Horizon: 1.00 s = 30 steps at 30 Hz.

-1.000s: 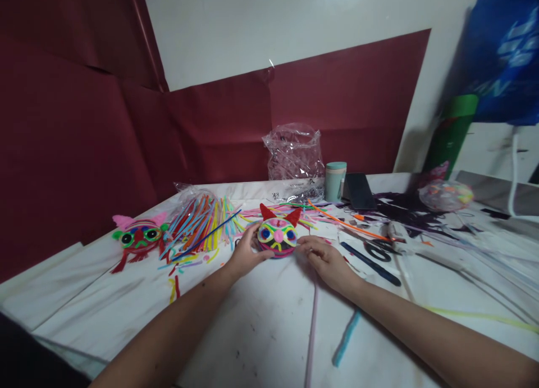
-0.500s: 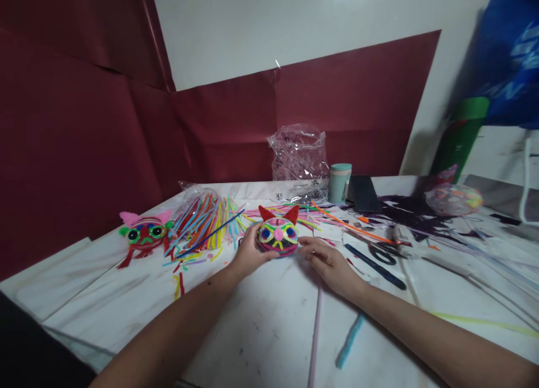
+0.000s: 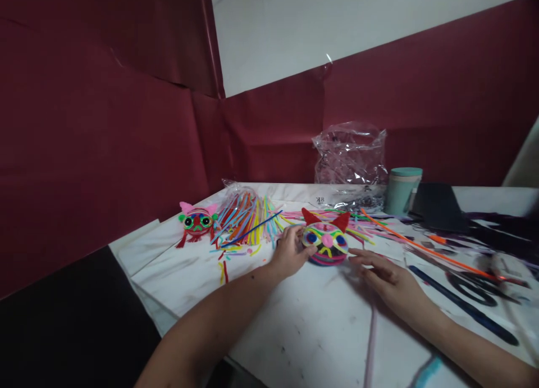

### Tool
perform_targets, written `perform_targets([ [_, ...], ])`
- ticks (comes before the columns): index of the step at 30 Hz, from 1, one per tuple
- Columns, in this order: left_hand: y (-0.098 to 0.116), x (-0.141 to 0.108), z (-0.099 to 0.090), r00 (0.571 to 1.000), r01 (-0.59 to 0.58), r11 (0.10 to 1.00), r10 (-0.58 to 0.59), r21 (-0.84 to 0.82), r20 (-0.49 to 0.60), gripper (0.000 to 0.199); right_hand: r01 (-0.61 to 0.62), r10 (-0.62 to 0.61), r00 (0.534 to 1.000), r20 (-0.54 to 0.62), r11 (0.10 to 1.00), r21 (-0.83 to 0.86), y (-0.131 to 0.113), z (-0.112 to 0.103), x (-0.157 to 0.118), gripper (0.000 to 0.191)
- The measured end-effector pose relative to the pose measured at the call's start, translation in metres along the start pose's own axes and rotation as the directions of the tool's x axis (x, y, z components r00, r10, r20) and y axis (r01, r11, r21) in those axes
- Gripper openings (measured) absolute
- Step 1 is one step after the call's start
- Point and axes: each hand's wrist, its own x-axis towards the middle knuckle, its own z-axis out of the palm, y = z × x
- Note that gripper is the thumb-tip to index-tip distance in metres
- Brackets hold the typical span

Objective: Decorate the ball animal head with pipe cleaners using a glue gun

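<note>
Dark red sheeting [image 3: 269,135] covers much of the wall behind the counter [image 3: 269,332], whose near-left corner juts out beyond the left forearm. A clear plastic bag [image 3: 351,155] stands at the far edge, probably put there to spare working room. Left of it, a bundle of coloured fuzzy stems [image 3: 242,217] fans out, its loose ends pointing inward, likely for easy picking.

The two hands are apart. The left hand [image 3: 290,252] is clamped on the side of a red-eared cat face [image 3: 326,245], fingers round its edge and thumb at the lower front, apparently to steady it while leaving the front in view. The right hand [image 3: 385,275] has its fingers loosely extended just beside the face's other edge; whether they touch it, I cannot tell. The face sits near the counter's middle.

A pink-eared face [image 3: 197,222] rests near the left edge, perhaps as a model. Between the forearms, bare surface runs to the near edge, giving room to turn the held piece. Towards the right edge, a dark blue tool [image 3: 463,305] and an orange stem [image 3: 425,246] narrow the right hand's sideways room.
</note>
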Motion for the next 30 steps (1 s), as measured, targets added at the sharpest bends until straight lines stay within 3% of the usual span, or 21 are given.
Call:
perform_targets([
  [12,0.005,-0.001,-0.002,0.998,-0.052,0.998,0.051,0.021,0.035,0.058,-0.021,0.017,0.997,-0.08,0.999,-0.05,-0.003,-0.002,0.0,0.024],
  [19,0.005,-0.002,-0.001,0.998,-0.062,0.994,0.063,0.091,-0.007,0.025,-0.039,0.039,0.999,-0.003,0.996,-0.083,0.006,-0.001,0.002,0.023],
  [30,0.006,-0.002,-0.002,0.999,-0.032,0.992,0.032,0.121,0.004,0.026,-0.014,0.017,1.0,0.025,0.995,-0.1,0.008,0.0,0.001,0.023],
])
